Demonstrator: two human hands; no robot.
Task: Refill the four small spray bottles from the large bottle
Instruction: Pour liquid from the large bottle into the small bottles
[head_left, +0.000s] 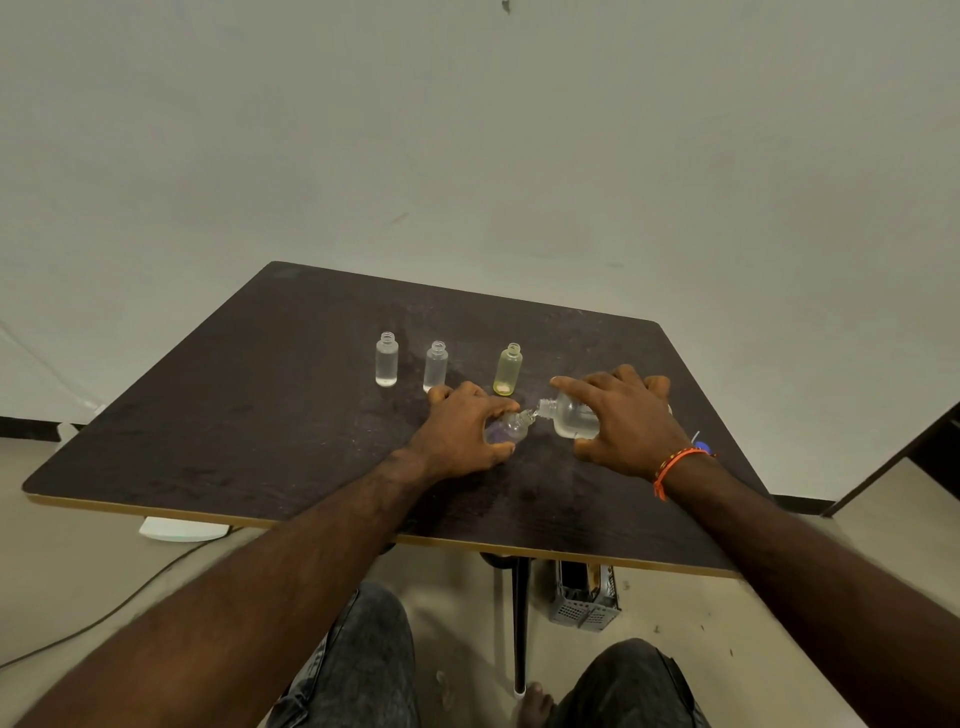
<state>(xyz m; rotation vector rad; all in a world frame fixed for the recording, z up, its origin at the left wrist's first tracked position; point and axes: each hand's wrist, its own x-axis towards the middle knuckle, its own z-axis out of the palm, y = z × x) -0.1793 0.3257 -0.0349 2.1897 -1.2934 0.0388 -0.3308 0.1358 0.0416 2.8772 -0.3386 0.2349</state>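
Fingers of the left hand (462, 434) curl round a tilted small purple bottle (506, 430); right hand (631, 418) grips the tipped large bottle (569, 415), mouths touching, above the table (260, 415).

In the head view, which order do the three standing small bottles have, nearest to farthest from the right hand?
From the right hand:
1. Yellowish small plastic bottle, just to its left.
2. Clear small bottle, middle of the row.
3. Clear small bottle, far left end.
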